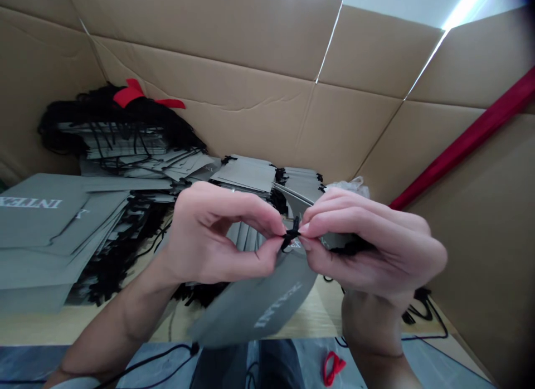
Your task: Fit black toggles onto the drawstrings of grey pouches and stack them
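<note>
A black ribbon, crossed over itself like a small knot, is stretched between both my hands. My left hand pinches its left end between thumb and forefinger. My right hand pinches it on the other side with thumb and fingers, and more black material shows below those fingers. Hanging tilted beneath the knot is a grey card or flat bag with white "INTEX" lettering. Whether the ribbon is fixed to it is partly hidden by my fingers.
Grey printed pieces with black ribbons lie in a pile on the left and in stacks behind. A black bundle with a red strip sits at back left. Cardboard walls enclose the table; a red band slants along the right.
</note>
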The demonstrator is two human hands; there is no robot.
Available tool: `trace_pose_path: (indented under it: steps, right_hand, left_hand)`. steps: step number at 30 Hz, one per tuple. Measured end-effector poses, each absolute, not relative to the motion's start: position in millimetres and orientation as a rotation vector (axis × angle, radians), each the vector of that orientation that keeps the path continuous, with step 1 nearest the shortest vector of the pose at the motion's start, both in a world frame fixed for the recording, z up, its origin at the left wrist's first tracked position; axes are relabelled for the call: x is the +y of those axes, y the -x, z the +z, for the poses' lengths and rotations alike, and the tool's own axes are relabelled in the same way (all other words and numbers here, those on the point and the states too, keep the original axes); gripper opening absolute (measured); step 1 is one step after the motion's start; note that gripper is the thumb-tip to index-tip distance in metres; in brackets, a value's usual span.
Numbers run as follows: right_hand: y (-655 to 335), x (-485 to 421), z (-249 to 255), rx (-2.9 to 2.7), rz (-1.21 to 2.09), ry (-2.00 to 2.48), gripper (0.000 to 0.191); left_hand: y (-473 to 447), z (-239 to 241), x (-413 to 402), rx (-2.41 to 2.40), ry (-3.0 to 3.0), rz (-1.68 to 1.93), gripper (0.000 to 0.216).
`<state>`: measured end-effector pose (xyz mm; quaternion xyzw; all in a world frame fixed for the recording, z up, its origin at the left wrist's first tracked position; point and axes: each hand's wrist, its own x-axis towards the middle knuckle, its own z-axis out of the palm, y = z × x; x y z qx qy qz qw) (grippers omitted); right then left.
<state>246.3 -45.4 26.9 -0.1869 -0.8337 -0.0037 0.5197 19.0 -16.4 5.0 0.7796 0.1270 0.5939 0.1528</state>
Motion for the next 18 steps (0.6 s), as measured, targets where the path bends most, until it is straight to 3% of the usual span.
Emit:
trace_pose_path:
  steps: [3, 10, 18]
  right_hand:
    - [-246, -45, 30, -1.987, -0.013, 0.468, 0.030]
    - [-245, -46, 28, -1.974, -0.151, 0.462, 0.032]
    - [-247, -50, 27, -2.016, -0.197, 0.543, 0.027]
  left_hand:
    - [-19, 4, -15, 0.351, -2.162, 1.608, 0.027]
    - [-18, 4, -34, 0.625, -2.740, 1.850, 0.021]
    - [-21, 2, -32, 0.528, -2.702, 1.840, 0.018]
